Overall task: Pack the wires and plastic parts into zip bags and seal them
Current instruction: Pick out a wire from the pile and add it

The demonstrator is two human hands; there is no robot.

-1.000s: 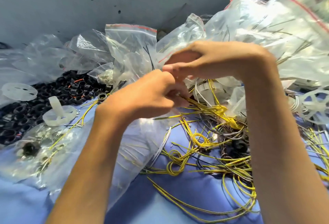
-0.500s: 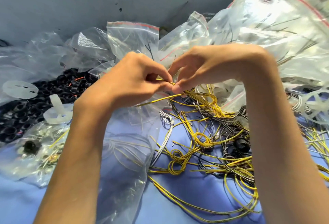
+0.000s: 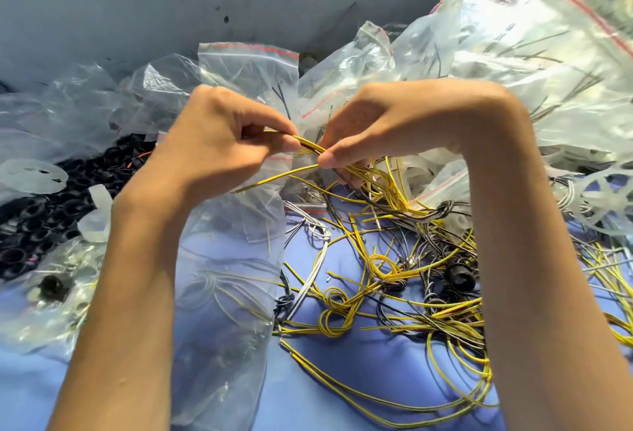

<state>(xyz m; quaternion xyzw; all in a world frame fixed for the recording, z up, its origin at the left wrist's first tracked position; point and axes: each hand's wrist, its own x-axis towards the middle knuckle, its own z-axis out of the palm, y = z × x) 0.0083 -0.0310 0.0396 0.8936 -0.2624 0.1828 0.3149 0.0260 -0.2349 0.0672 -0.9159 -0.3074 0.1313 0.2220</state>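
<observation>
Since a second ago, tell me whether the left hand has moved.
Yes. The left hand has shifted up and left in the view, closer to the upright zip bag, pinching the yellow wires.

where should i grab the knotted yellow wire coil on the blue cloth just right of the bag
Pinch the knotted yellow wire coil at the knot, coming down from above. It lies flat on the blue cloth, and the knot is its one bunched spot; its tails run into the tangle on the right, so pulling those would probably drag everything.
</observation>
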